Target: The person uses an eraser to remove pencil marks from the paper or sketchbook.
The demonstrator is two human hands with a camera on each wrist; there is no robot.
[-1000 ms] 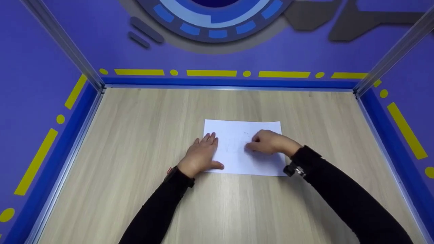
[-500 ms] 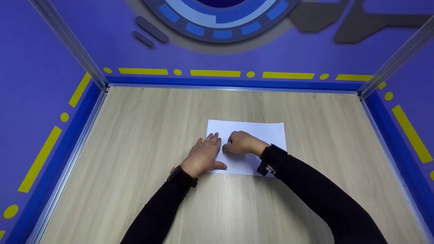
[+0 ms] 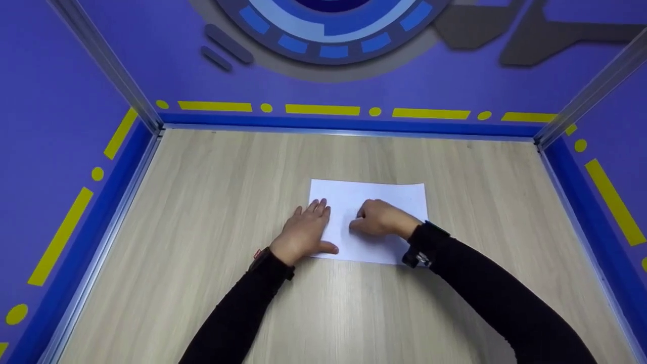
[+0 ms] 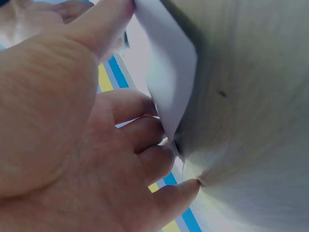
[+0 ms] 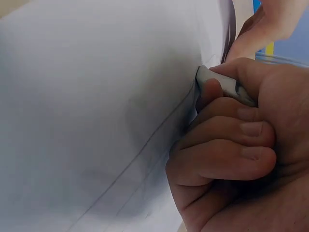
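A white sheet of paper [image 3: 394, 191] lies on the wooden table. My right hand [image 3: 379, 217] is over its middle, fingers curled, pinching a small whitish eraser [image 5: 218, 79] whose tip meets the sheet. Thin pencil lines [image 5: 140, 151] run across the paper up to that tip in the right wrist view. At the sheet's left edge my left hand [image 3: 301, 230] rests with fingers spread and thumb out, touching paper and table. The left wrist view shows the paper's edge [image 4: 176, 72] lifted slightly off the table near the thumb.
Blue-purple panels [image 3: 283, 83] with yellow dashes enclose the wooden table [image 3: 227, 202] at the back and both sides. Metal rails [image 3: 349, 132] run along its edges. Both forearms wear black sleeves and wrist straps.
My right hand has swept left across the paper with the eraser, close to the left hand, then partway back to the right. The left hand keeps its place on the sheet.
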